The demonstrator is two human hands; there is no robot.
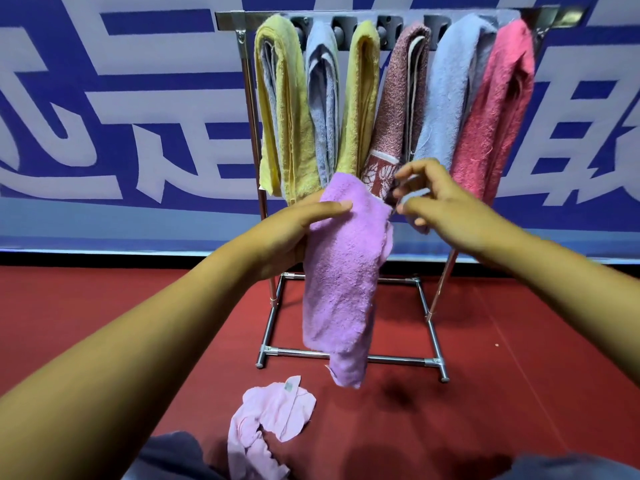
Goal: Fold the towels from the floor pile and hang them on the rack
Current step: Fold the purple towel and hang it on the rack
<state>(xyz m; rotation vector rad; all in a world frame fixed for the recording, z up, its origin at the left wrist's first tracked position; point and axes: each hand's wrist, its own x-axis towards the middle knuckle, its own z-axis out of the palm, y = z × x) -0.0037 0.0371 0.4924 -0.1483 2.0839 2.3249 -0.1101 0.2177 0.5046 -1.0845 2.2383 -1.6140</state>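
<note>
Left hand (294, 233) grips lilac towel (341, 282) at upper edge; cloth hangs limp below grip, before rack (349, 357). Right hand (440, 199) beside grip, fingers loosely curled, holding nothing. Towel looks light, soft, floppy: likely best pinched at top corners. Pink towel (268, 422) lies on floor below.

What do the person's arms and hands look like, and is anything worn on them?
Both forearms are bare: no sleeves reach into view. The left hand and the right hand wear no gloves, and no watch, ring or bracelet is visible. The right hand's fingertips are slightly blurred.
</note>
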